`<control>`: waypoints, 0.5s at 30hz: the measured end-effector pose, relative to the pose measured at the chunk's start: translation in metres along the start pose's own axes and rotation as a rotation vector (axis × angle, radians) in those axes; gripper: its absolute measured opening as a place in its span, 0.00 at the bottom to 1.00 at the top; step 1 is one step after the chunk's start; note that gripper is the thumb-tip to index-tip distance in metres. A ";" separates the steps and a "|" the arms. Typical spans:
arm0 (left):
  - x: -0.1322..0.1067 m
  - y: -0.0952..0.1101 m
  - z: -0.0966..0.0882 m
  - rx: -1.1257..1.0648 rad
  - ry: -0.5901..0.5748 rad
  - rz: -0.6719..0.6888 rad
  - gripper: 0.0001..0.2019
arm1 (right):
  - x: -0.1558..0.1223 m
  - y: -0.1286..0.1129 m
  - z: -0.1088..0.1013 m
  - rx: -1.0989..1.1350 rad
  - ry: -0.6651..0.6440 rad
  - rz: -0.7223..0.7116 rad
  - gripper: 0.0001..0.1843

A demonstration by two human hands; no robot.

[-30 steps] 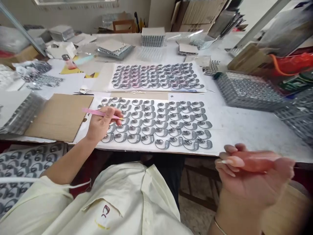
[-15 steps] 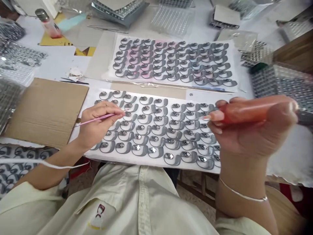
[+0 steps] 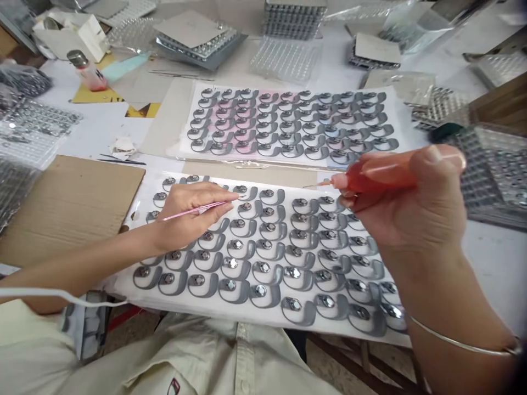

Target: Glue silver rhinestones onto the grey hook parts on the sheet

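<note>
My left hand point(image 3: 191, 214) is closed round pink tweezers point(image 3: 193, 210), whose tip points right at a ring-like piece in the upper rows of the near sheet. My right hand point(image 3: 411, 214) grips a squeeze bottle point(image 3: 382, 174) of red liquid, tilted so its thin needle nozzle point(image 3: 319, 184) points left over the sheet. On the near white sheet point(image 3: 263, 312) stand rows of ring-like metal pieces point(image 3: 233, 288), each with a round setting and a grey curved band. Some settings shine brightly. Part of the rows lies hidden under both hands.
Behind is a second sheet of similar pieces point(image 3: 288, 123). A cardboard piece point(image 3: 69, 208) lies at left, with a small bottle of pink liquid point(image 3: 87, 71) beyond it. Clear plastic trays point(image 3: 284, 57) and stacked trays point(image 3: 197, 35) stand at the back. A white cord point(image 3: 61, 296) crosses my left forearm.
My left hand with the tweezers has moved right and up the rows. My right hand has brought the bottle leftward, nearer the tweezers. The view has shifted, showing more of the table's back.
</note>
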State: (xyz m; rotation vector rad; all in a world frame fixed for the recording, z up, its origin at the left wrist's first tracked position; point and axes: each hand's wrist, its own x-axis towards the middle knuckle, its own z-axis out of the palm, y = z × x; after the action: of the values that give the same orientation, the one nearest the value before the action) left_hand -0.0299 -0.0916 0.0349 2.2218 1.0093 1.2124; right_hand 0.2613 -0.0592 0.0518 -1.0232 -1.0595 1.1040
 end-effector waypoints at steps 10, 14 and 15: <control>0.021 -0.028 0.010 0.011 -0.066 -0.233 0.04 | 0.020 0.012 0.011 -0.013 0.079 0.113 0.22; 0.025 -0.032 0.016 -0.057 -0.139 -0.309 0.06 | 0.026 0.017 0.015 0.000 0.065 0.157 0.21; 0.026 -0.032 0.017 -0.070 -0.156 -0.325 0.06 | 0.028 0.019 0.016 0.001 0.064 0.150 0.21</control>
State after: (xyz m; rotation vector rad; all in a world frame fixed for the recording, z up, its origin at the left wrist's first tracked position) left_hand -0.0189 -0.0510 0.0188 1.9678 1.1883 0.9033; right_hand 0.2461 -0.0272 0.0401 -1.1450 -0.9424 1.1844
